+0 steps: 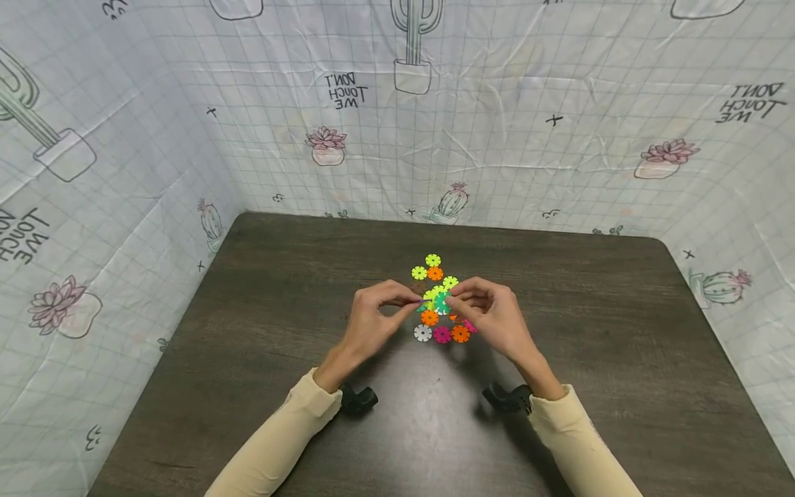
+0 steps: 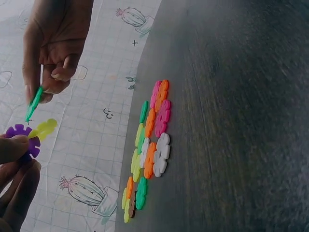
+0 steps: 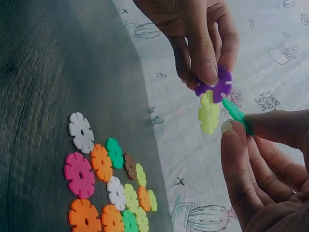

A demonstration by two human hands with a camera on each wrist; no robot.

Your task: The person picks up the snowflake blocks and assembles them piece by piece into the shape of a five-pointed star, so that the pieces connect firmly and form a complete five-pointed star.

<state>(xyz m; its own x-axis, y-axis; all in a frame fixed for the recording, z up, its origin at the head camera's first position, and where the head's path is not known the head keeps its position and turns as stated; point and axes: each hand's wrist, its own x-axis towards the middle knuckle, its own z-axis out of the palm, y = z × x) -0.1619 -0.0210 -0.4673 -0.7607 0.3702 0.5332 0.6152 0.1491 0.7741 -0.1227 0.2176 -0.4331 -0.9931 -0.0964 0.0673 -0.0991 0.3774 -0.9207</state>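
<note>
My left hand (image 1: 375, 314) pinches a purple notched flower disc (image 3: 223, 88) between thumb and fingers. A yellow flower disc (image 3: 209, 114) is joined edge-on to that purple one and sticks out from it. Opposite, my right hand (image 1: 493, 317) pinches a green flower disc (image 3: 235, 114) between thumb and fingertips. In the right wrist view, the green disc's edge is right at the purple disc's rim, beside the yellow piece. From the left wrist, the green disc (image 2: 34, 104) appears tilted just above the purple one. Both hands are raised over the table.
Loose flower discs lie grouped on the dark wooden table (image 1: 279, 290) below the hands, among them white (image 1: 423, 333), magenta (image 1: 442, 335), orange (image 1: 461, 334) and brown (image 3: 130, 166) ones. A cactus-print cloth (image 1: 497, 138) hangs behind and along both sides.
</note>
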